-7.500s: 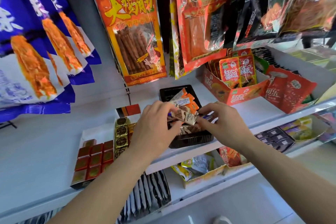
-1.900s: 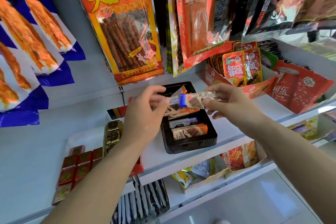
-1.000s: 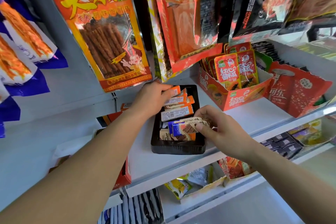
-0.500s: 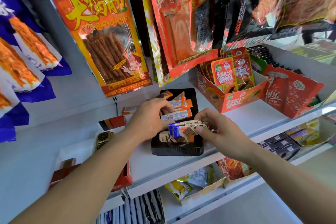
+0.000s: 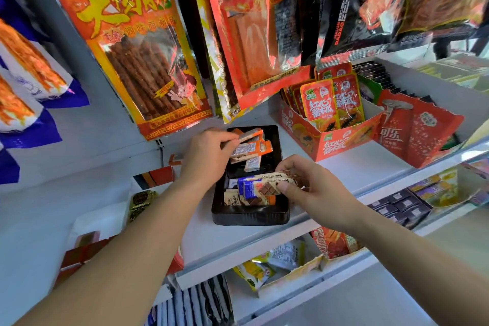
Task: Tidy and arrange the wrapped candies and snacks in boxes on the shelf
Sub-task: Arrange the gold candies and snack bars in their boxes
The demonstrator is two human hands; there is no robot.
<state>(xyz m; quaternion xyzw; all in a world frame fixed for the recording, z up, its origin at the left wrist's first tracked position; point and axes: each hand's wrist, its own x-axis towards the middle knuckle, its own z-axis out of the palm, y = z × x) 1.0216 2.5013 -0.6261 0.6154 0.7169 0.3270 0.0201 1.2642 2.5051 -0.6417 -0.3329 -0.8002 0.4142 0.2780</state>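
Nearest, the right hand (image 5: 315,193) pinches blue-and-brown wrapped candies (image 5: 262,187) between thumb and curled fingers above the near end of the black tray (image 5: 248,217) on the white shelf (image 5: 357,174). Farther back, the left hand (image 5: 206,159) grips orange wrapped candies (image 5: 251,141) at the tray's far end.

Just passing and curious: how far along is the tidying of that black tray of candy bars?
Roughly midway. Done: brown bars lie flat at the near end of the tray. In hand: the left hand grips orange bars at the far end; the right hand pinches blue bars above the brown ones. To do: the orange bars lie askew, and a white bar sits loose in the middle.
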